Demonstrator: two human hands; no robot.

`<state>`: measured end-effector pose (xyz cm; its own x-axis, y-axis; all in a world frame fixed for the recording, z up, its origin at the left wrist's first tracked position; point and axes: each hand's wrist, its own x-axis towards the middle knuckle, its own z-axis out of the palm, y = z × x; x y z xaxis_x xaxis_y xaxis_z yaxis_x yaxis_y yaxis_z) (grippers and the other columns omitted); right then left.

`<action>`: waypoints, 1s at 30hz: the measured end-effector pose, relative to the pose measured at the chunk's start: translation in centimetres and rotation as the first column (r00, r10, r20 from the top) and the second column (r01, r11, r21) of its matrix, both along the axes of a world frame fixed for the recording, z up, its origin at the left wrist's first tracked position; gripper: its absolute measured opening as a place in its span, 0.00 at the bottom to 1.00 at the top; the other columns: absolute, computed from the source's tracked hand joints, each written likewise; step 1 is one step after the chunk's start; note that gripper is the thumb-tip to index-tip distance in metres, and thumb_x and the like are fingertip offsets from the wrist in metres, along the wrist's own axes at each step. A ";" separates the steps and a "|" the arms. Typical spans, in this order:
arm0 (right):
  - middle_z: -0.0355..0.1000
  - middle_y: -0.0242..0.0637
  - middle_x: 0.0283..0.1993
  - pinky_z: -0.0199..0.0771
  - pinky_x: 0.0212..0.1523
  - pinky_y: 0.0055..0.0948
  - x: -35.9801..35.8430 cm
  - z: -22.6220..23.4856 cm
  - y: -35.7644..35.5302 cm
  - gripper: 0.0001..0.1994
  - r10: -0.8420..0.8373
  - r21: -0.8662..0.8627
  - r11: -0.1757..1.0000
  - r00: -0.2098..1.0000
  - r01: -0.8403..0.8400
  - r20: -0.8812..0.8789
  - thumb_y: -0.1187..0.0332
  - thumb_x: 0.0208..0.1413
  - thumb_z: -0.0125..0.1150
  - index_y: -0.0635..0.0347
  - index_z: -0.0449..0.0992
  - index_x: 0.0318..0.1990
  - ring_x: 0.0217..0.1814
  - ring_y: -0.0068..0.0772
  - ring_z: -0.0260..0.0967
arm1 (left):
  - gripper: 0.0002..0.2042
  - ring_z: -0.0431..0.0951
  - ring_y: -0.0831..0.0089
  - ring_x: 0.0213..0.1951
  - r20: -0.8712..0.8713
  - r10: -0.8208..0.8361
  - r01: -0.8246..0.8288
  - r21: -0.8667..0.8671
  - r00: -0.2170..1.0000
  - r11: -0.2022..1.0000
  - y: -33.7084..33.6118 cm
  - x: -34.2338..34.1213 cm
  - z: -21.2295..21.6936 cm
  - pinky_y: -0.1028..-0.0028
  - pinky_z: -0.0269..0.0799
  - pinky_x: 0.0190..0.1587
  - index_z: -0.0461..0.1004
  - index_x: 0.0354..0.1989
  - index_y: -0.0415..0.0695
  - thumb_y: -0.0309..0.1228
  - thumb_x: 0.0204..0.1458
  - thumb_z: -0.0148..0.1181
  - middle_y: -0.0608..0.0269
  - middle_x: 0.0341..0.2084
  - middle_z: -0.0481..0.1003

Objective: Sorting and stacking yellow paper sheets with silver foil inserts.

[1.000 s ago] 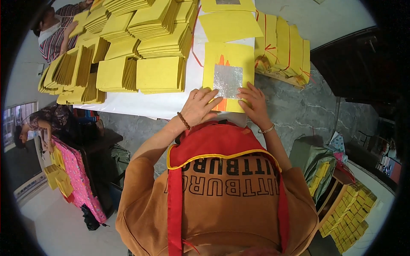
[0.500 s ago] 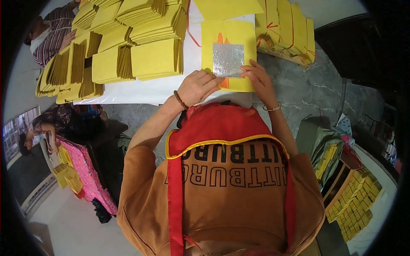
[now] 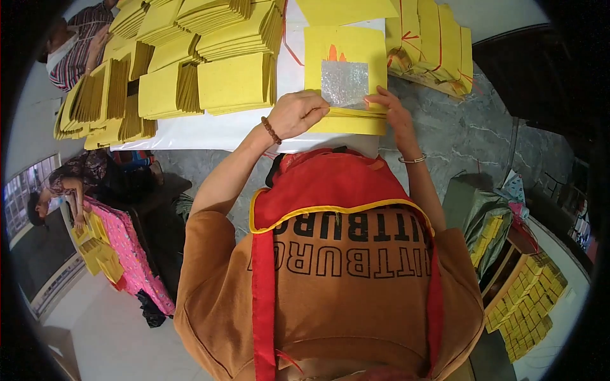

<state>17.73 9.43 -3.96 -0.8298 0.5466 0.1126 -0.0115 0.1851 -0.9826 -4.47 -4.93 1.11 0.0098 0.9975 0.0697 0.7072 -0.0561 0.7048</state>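
Note:
In front of me on the table lies a yellow paper sheet (image 3: 314, 57) with a silver foil square (image 3: 344, 82) at its middle and orange marks (image 3: 333, 53) above the foil. Its near edge is raised and folded toward the foil, and more yellow paper (image 3: 346, 126) shows beneath it. My left hand (image 3: 297, 115) is closed, pinching the sheet by the near left of the foil. At the foil's near right corner, my right hand (image 3: 396, 113) grips the lifted edge, fingertips on top; its thumb is hard to make out.
Folded yellow paper stacks (image 3: 235, 82) fill the table's left side. Tied yellow bundles (image 3: 429, 38) stand at the right, and another yellow sheet (image 3: 346, 9) lies beyond. A person in a striped top (image 3: 86, 44) is at far left; another person (image 3: 76, 184) works at a pink-covered table (image 3: 124, 247).
The sheet's near edge has come up and over, hiding the lower orange mark and baring the paper beneath. My left hand has drawn slightly left; my right hand has shifted slightly right.

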 end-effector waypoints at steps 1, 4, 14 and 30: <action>0.62 0.38 0.54 0.47 0.60 0.33 0.0 0.1 0.0 0.19 0.000 -0.001 1.000 1.000 0.000 0.000 0.55 0.56 0.42 0.57 0.72 0.44 0.63 0.35 0.49 | 0.08 0.72 0.61 0.28 0.023 -0.007 0.007 -0.020 1.000 1.000 0.0 0.0 0.1 0.69 0.67 0.30 0.72 0.28 0.39 0.31 0.47 0.51 0.57 0.23 0.72; 0.63 0.38 0.53 0.47 0.60 0.32 -0.2 0.4 -0.2 0.15 -0.028 -0.112 0.993 1.000 0.027 -0.005 0.60 0.53 0.48 0.57 0.72 0.44 0.63 0.34 0.48 | 0.08 0.72 0.65 0.25 0.125 0.035 -0.018 -0.130 0.991 0.991 0.4 -0.1 0.7 0.71 0.66 0.28 0.73 0.27 0.39 0.31 0.46 0.52 0.58 0.21 0.72; 0.67 0.34 0.48 0.48 0.60 0.33 -0.5 0.4 -0.4 0.15 -0.050 -0.253 0.967 0.998 0.038 -0.040 0.65 0.53 0.49 0.59 0.69 0.47 0.62 0.35 0.50 | 0.08 0.69 0.80 0.22 0.363 0.165 -0.044 -0.317 0.917 0.947 1.0 -1.1 -0.6 0.78 0.64 0.26 0.74 0.28 0.38 0.30 0.46 0.54 0.63 0.18 0.73; 0.67 0.34 0.49 0.45 0.62 0.33 -0.8 1.5 -0.8 0.16 -0.087 -0.044 0.995 0.989 0.093 0.117 0.71 0.47 0.57 0.59 0.70 0.46 0.64 0.35 0.48 | 0.09 0.68 0.80 0.23 0.424 0.111 0.018 -0.290 0.899 0.957 0.8 -1.6 -1.3 0.77 0.64 0.27 0.73 0.30 0.37 0.31 0.47 0.52 0.63 0.19 0.72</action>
